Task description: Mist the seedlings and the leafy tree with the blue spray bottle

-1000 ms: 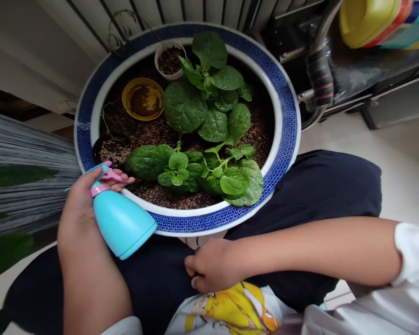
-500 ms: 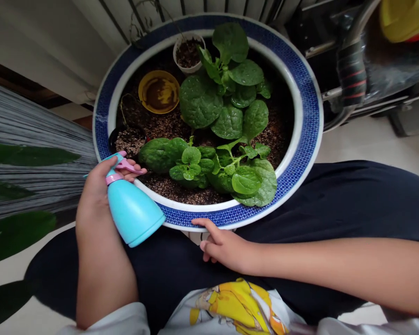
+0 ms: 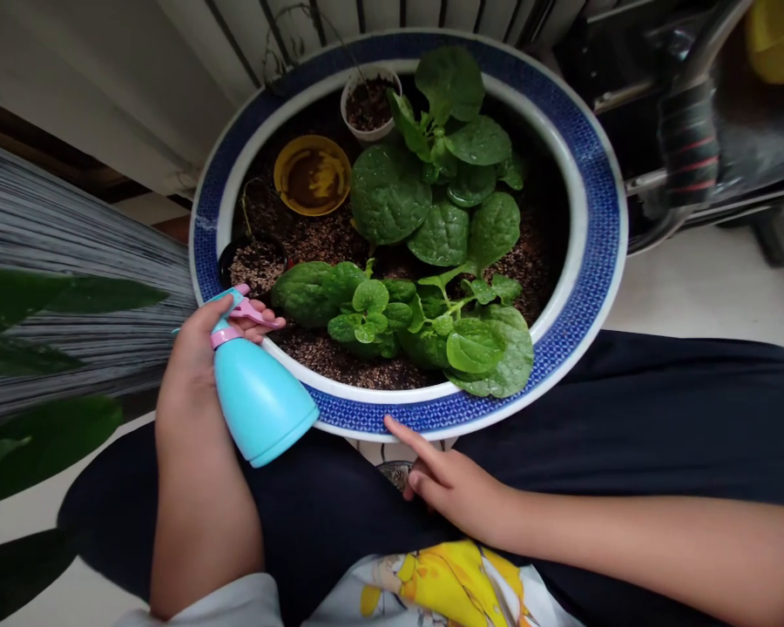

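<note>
My left hand is wrapped round the neck of a turquoise spray bottle with a pink trigger, fingers on the trigger, its nozzle over the left rim of a big blue-and-white planter. Green leafy plants grow in the planter's dark soil. My right hand rests on my lap below the planter's near rim, index finger stretched out and touching the rim, the other fingers curled, holding nothing.
In the soil sit a yellow saucer, a small white pot and a small black pot. A striped grey surface and large dark leaves lie left. A metal frame with a wrapped handle stands right.
My right hand has opened from a fist on my lap and reached up, its index finger now touching the planter's rim. The left hand keeps holding the spray bottle; the view shifted slightly.
</note>
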Available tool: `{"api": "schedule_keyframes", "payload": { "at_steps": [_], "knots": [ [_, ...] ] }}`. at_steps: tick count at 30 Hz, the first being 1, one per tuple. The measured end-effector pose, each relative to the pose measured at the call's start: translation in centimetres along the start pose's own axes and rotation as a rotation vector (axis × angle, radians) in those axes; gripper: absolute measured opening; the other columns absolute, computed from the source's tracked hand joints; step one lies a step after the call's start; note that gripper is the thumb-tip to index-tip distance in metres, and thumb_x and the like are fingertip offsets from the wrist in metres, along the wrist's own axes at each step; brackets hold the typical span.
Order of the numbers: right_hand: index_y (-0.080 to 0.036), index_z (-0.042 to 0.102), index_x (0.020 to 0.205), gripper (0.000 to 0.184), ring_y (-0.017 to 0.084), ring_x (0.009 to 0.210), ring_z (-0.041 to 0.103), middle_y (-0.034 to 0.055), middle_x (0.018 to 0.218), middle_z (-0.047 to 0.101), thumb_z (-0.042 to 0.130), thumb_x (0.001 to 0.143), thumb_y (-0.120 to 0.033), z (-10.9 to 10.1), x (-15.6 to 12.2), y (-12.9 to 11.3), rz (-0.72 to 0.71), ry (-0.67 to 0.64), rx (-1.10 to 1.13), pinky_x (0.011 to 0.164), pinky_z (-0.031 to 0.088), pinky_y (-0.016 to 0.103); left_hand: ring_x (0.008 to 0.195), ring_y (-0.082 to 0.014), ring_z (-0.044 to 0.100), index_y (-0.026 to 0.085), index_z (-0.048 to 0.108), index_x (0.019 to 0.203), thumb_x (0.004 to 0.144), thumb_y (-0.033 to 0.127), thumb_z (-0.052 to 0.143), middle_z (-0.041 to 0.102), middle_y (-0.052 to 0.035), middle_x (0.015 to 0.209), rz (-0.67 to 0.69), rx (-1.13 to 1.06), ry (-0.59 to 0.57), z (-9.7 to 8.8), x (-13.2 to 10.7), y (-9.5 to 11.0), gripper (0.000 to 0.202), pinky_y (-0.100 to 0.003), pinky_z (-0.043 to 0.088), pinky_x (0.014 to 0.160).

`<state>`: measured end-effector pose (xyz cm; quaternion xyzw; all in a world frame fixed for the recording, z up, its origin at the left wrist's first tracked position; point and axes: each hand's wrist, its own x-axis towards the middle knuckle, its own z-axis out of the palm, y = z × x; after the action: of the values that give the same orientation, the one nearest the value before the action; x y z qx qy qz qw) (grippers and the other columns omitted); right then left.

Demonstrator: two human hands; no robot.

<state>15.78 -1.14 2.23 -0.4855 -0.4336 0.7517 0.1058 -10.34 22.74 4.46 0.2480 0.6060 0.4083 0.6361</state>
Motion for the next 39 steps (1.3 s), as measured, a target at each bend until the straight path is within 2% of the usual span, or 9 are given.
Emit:
{"api": "schedule_keyframes", "payload": {
  "at_steps": [4,9,14,18,25,28,32,34,39],
  "knots": [
    [-0.033,0.027,0.154,0.07,0.017,0.078,0.065,-0.0001,0.087,0.07,0.048,0.089,-0.019,-0.4,-0.3,-0.2,0.012,-0.007,-0.136,0.081,0.049,0.032,0.064,-0.023,0.072,0.012,0.062,0.095,0.076,0.018,0.062,0.07,-0.0067,0.068,0.004,0.014,0.008,0.1,0.1,0.0,0.02,-0.041,0.065,0.067],
    [-0.03,0.013,0.158,0.07,0.019,0.085,0.066,0.0019,0.094,0.072,0.041,0.094,-0.023,-0.3,-0.7,0.4,0.034,0.183,-0.091,0.085,0.049,0.034,0.066,-0.0242,0.073,0.012,0.062,0.098,0.077,0.019,0.062,0.071,-0.0077,0.07,0.008,-0.01,-0.036,-0.3,0.2,-0.2,0.023,-0.033,0.063,0.055],
    [-0.032,0.019,0.156,0.075,0.021,0.082,0.068,0.0023,0.091,0.073,0.047,0.088,-0.019,0.2,-1.7,1.1,0.059,0.101,-0.227,0.081,0.049,0.035,0.069,-0.0243,0.074,0.013,0.062,0.099,0.075,0.019,0.065,0.072,-0.0076,0.073,-0.011,0.021,-0.074,-1.0,0.5,-0.2,0.025,-0.034,0.064,0.059],
    [-0.034,0.029,0.154,0.062,0.02,0.087,0.067,0.0018,0.092,0.073,0.037,0.094,-0.021,-0.4,-1.9,0.9,0.071,0.276,-0.13,0.086,0.049,0.035,0.069,-0.0261,0.074,0.012,0.062,0.1,0.075,0.019,0.063,0.072,-0.0094,0.073,0.015,0.001,-0.095,-1.1,0.6,-0.4,0.025,-0.023,0.055,0.043],
    [-0.031,0.026,0.155,0.063,0.02,0.085,0.067,0.0026,0.094,0.072,0.037,0.093,-0.023,-0.5,-2.9,2.6,0.075,0.35,-0.085,0.083,0.049,0.035,0.066,-0.0249,0.073,0.012,0.06,0.102,0.08,0.019,0.057,0.071,-0.0082,0.072,0.031,0.027,-0.041,-0.8,0.5,-0.4,0.023,-0.029,0.058,0.049],
    [-0.028,0.029,0.154,0.063,0.019,0.081,0.066,0.0021,0.089,0.071,0.039,0.091,-0.022,-0.2,-3.5,3.5,0.024,0.306,-0.053,0.081,0.048,0.033,0.067,-0.0242,0.072,0.011,0.058,0.102,0.084,0.018,0.053,0.071,-0.0081,0.07,0.017,0.032,-0.039,-0.3,0.4,-0.2,0.02,-0.023,0.052,0.043],
    [-0.02,0.065,0.116,0.036,0.018,0.071,0.064,0.0024,0.073,0.068,0.038,0.093,-0.027,0.5,-3.8,4.2,-0.018,0.229,0.022,0.073,0.047,0.029,0.062,-0.0216,0.07,0.012,0.057,0.099,0.088,0.015,0.047,0.068,-0.0053,0.064,-0.001,0.056,0.037,0.8,-0.9,0.0,0.016,-0.026,0.054,0.049],
    [-0.018,0.067,0.097,0.031,0.017,0.065,0.062,0.0016,0.066,0.065,0.038,0.093,-0.028,0.6,-3.5,4.3,0.012,0.241,0.075,0.068,0.045,0.028,0.063,-0.0213,0.07,0.012,0.057,0.102,0.087,0.016,0.051,0.068,-0.0046,0.065,0.009,0.101,0.048,1.3,-2.2,0.1,0.017,-0.024,0.051,0.05],
    [-0.018,0.064,0.09,0.022,0.016,0.066,0.063,0.0002,0.064,0.064,0.042,0.086,-0.018,0.7,-2.5,4.3,0.075,0.245,0.115,0.067,0.044,0.026,0.079,-0.0202,0.072,0.015,0.056,0.117,0.077,0.026,0.072,0.071,-0.0023,0.079,0.032,0.236,0.038,2.4,-5.9,-0.5,0.045,-0.02,0.047,0.06]
  ]
}}
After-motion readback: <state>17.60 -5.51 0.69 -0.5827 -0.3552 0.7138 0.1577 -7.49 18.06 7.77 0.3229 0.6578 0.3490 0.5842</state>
